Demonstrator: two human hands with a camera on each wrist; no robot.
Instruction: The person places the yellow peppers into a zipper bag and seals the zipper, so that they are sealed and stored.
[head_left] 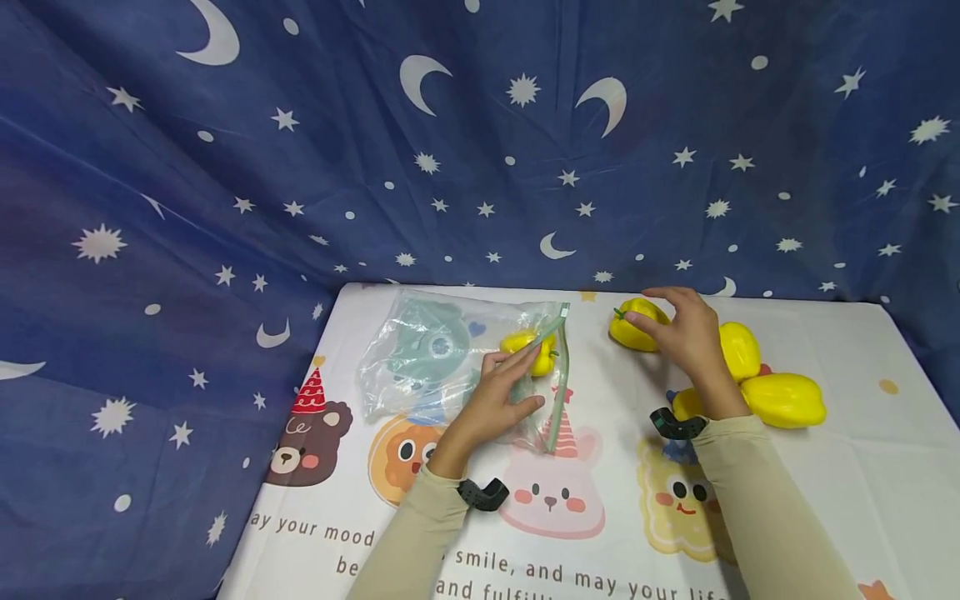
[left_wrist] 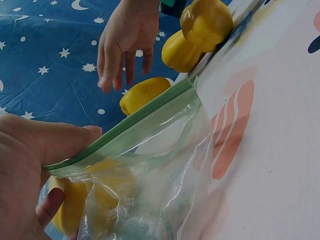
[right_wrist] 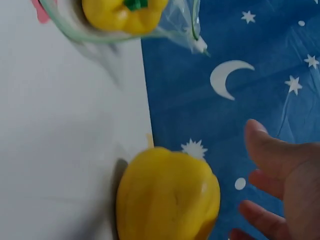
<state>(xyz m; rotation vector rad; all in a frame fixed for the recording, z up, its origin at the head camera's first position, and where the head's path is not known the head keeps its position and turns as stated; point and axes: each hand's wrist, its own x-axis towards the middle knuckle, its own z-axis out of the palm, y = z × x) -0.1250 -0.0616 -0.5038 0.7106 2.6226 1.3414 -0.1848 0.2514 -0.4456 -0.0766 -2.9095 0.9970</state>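
A clear zip bag [head_left: 491, 329] with a green-edged mouth lies on the table, a yellow bell pepper [head_left: 517, 342] inside near the opening. My left hand [head_left: 498, 400] holds the bag at its mouth; in the left wrist view the green zip strip [left_wrist: 145, 112] runs out from between the fingers. Farther right, my right hand [head_left: 686, 333] hovers with thumb and fingers spread around a second yellow bell pepper [head_left: 636, 327]. In the right wrist view, a gap shows between that hand [right_wrist: 290, 185] and the pepper [right_wrist: 167, 195].
Behind the right wrist lie more yellow bell peppers [head_left: 783, 400], one partly hidden by the arm. A pale green bear shape [head_left: 431, 346] shows at the bag's left part. A blue star-and-moon curtain [head_left: 480, 150] stands along the table's back and left edges.
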